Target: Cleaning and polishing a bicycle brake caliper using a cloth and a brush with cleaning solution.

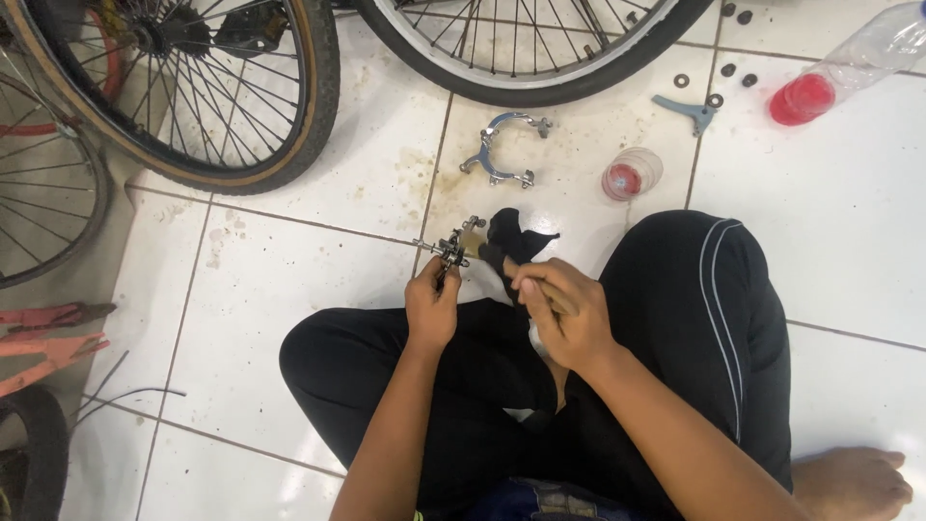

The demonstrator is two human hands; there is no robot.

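A clear plastic bottle [873,53] with a red base lies on the floor [289,280] at far right. The right hand [564,309] is closed on a black rag [511,246]; the left hand [432,304] pinches a small metal brake part [451,249] just beside it.

Floor [289,280]: white tiles w/ grey grout, brown stains far centre; trousers [694,318] black w/ thin white stripe. Left hand [431,307] holds silver metal part [451,249], right hand [562,311] a black rag [514,243]; silver caliper [500,150] far centre, blue-grey tool [687,109] far right. Bottle [854,63] & cup [632,174] clear w/ red inside; left tyre [313,106] black w/ tan sidewall, far tyre [540,89] black w/ silver rim, orange-red frame [48,342] near left.
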